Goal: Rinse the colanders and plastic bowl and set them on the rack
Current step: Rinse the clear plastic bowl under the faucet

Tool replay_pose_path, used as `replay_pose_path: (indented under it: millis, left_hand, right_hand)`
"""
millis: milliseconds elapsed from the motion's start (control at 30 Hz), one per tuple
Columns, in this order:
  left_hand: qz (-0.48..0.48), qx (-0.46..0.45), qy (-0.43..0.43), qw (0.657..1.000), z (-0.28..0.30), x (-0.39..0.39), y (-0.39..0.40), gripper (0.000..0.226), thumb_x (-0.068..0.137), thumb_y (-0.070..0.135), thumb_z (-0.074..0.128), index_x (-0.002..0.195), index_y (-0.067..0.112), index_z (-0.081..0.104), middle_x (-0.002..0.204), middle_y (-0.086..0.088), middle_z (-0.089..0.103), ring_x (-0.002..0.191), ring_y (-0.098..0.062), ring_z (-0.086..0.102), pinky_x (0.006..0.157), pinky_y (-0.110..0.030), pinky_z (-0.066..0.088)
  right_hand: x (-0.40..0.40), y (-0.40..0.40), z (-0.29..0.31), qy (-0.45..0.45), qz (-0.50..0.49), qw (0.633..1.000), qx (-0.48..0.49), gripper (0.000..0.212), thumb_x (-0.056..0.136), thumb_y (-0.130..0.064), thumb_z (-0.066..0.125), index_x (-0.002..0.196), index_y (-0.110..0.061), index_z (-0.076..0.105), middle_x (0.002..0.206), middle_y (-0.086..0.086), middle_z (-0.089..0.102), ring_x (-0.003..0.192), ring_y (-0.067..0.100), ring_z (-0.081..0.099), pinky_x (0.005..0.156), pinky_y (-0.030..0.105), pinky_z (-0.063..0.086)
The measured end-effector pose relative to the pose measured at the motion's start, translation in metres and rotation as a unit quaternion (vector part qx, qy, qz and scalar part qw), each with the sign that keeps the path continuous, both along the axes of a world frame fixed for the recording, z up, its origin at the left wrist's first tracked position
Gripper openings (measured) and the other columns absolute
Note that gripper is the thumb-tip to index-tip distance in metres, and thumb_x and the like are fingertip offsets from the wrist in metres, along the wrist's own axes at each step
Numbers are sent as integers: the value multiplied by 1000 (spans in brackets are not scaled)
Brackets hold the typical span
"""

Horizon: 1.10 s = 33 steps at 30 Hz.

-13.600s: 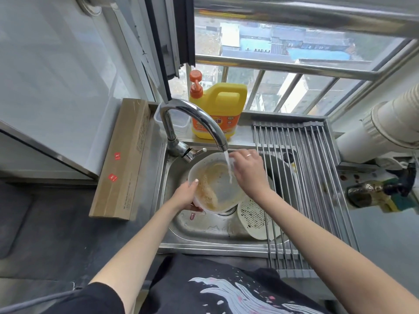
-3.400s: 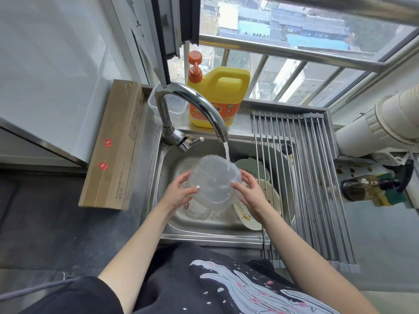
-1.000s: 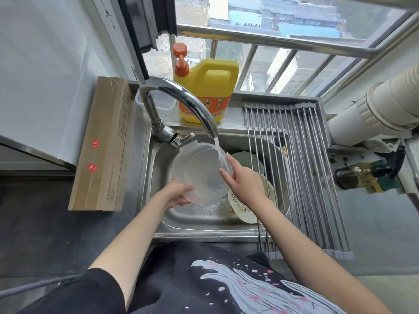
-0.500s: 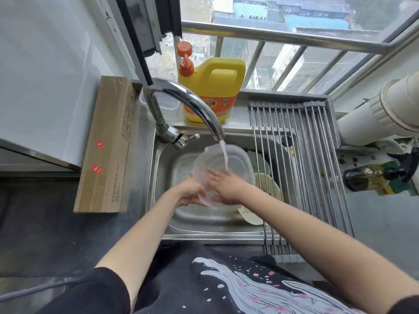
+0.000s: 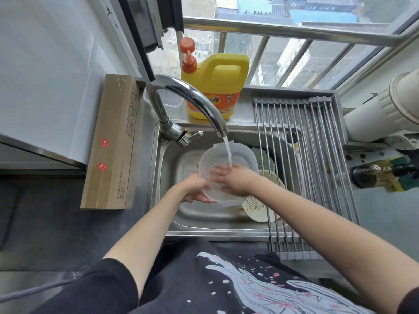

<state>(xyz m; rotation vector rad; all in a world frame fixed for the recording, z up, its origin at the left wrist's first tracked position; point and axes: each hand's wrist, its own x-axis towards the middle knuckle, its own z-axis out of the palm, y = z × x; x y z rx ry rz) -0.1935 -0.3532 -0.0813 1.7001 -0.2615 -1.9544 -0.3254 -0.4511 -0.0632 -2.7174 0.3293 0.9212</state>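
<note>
A clear plastic bowl (image 5: pixel 240 155) is tilted under the running faucet (image 5: pixel 192 96) in the steel sink (image 5: pixel 172 177). My left hand (image 5: pixel 195 189) grips its near left rim from outside. My right hand (image 5: pixel 235 180) lies inside the bowl, fingers spread against the wall, water falling on them. A cream colander (image 5: pixel 256 207) leans in the sink at the right, with a pale green one (image 5: pixel 258 155) behind the bowl, both partly under the roll-up rack (image 5: pixel 317 159), which carries nothing.
A yellow detergent jug (image 5: pixel 217 87) and a small clear container (image 5: pixel 172 103) stand on the sill behind the faucet. A long cardboard box (image 5: pixel 113 141) lies left of the sink. An oil bottle (image 5: pixel 381 175) and a white pipe (image 5: pixel 385 105) are at the right.
The bowl was soiled inside, then held bottom-up under the water. Within the last second my right hand went from the rim into the bowl, which now faces up.
</note>
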Motion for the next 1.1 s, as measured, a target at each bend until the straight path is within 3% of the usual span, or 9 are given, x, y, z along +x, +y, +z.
replay_pose_path:
  millis: [200,267,467,600,700,800,900,1033,1100]
  left_hand:
    - [-44,79,-1,996,-2,-4,1,43,93,-5,41,135,-6,30,119,-24,55,59,-27,72,48,-24,57]
    - [-45,93,-42,994,-2,-1,-5,44,97,5,37,139,0,23,103,-21,56,47,-22,68,46,-24,54]
    - [4,70,-155,985,7,-7,-28,44,99,8,28,143,1,25,143,-25,32,33,-24,60,35,-27,52]
    - [30,35,-227,973,-7,-9,-33,40,90,12,42,129,7,45,127,-20,56,85,-42,68,71,-47,59]
    - [70,-31,-228,971,-9,-14,-35,38,83,14,46,121,20,51,115,-12,61,96,-38,63,74,-49,58]
    - [120,-98,-131,979,0,-31,-31,48,83,-1,50,127,18,52,119,-16,63,105,-40,61,76,-41,57]
    - [190,-84,-3,978,0,-36,-27,36,88,-6,47,120,6,55,100,-21,66,76,-35,67,46,-27,53]
    - [110,-11,56,992,6,-27,-27,37,99,37,41,123,13,55,80,-6,60,56,-14,55,41,-22,50]
    - [64,12,50,997,6,-18,-26,59,96,51,40,141,14,37,83,-10,66,52,-16,63,45,-26,53]
  right_hand:
    - [5,-18,0,104,137,969,-177,58,102,-44,27,153,-29,6,160,-12,1,148,9,-1,119,35,2]
    - [5,-11,-2,170,107,957,-207,61,101,-52,17,153,-25,-1,160,-11,-5,147,9,-6,119,36,-3]
    - [-4,-9,-1,277,-105,943,-149,53,100,-49,26,147,-26,34,160,2,17,149,19,0,114,59,-8]
    - [-10,7,17,199,-170,963,-67,64,101,-51,10,126,-19,60,129,7,60,137,23,37,116,56,-8]
    - [-12,29,26,56,-203,978,6,69,102,-48,10,98,-11,68,101,10,70,109,23,60,118,46,10]
    - [-16,39,32,-82,-244,966,5,50,98,-54,31,109,-12,56,98,10,70,93,29,65,83,36,43]
    - [-15,41,39,-106,-164,973,-126,39,96,-35,48,129,-13,47,105,6,71,94,27,68,69,31,41]
    - [-8,47,47,-126,-68,967,-211,29,36,-26,89,52,-19,66,38,-5,57,34,10,57,48,15,29]
    - [-10,44,47,-153,-10,965,-211,31,31,-23,89,43,-22,59,34,-8,52,32,11,52,47,15,31]
